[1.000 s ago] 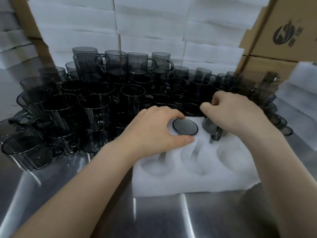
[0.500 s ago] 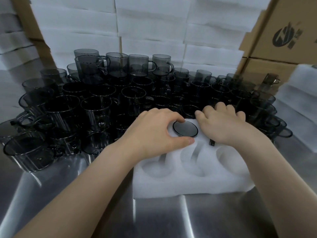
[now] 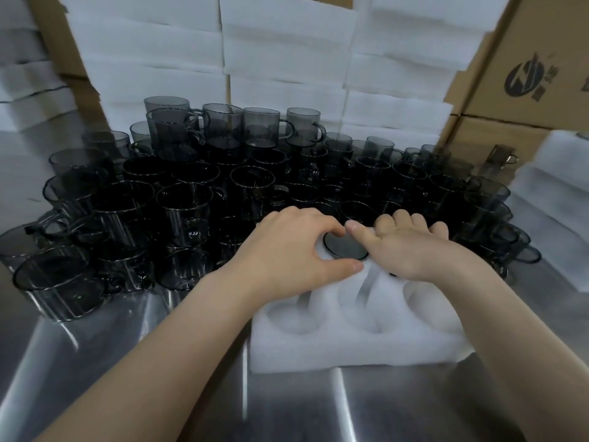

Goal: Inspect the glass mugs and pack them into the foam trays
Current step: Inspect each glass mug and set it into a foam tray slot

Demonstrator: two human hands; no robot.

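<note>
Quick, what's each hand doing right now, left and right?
Left hand: thumb and fingers curled round the mug seated in the foam tray.
Right hand: open, fingers straight, pressing flat on the tray; what's under it is hidden.

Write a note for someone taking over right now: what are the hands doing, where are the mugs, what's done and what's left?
Left hand: fingers curled round an upturned mug seated in a back pocket of the foam tray.
Right hand: flat, fingers straight, lying over the next back pocket; what lies beneath is mostly hidden.
Done: one mug visibly in.
To do: the three front pockets are empty; loose mugs wait behind on the steel table.
</note>
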